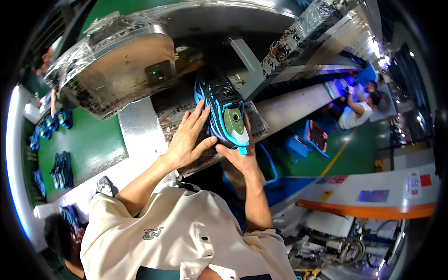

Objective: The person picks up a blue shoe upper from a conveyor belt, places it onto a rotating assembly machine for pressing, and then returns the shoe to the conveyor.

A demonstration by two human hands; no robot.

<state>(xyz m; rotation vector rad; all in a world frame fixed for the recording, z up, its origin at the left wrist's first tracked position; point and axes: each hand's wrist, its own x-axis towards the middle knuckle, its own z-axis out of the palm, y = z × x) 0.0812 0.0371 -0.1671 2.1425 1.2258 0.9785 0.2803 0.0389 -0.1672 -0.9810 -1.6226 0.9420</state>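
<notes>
A black and bright-blue sneaker (pixel 217 109) lies in front of me with its toe pointing away, under the opening of a machine. Inside its collar sits a green shoe last (pixel 233 120) with a round hole and a pale heel end. My right hand (pixel 240 156) grips the heel, its fingers along the right side and partly hidden behind the shoe. Stretched out and apart, the fingers of my left hand (pixel 189 140) rest against the shoe's left side, thumb pointing toward the heel. A blue tab (pixel 242 150) sticks out at the heel.
A metal machine housing (pixel 126 70) with a green light stands at the far left, and a grey bracket (pixel 247 63) rises beyond the shoe. More sneakers (pixel 60 170) line the left side. Co-workers sit at right (pixel 357 114) and lower left (pixel 60 238). Blue chairs (pixel 296 147) stand at right.
</notes>
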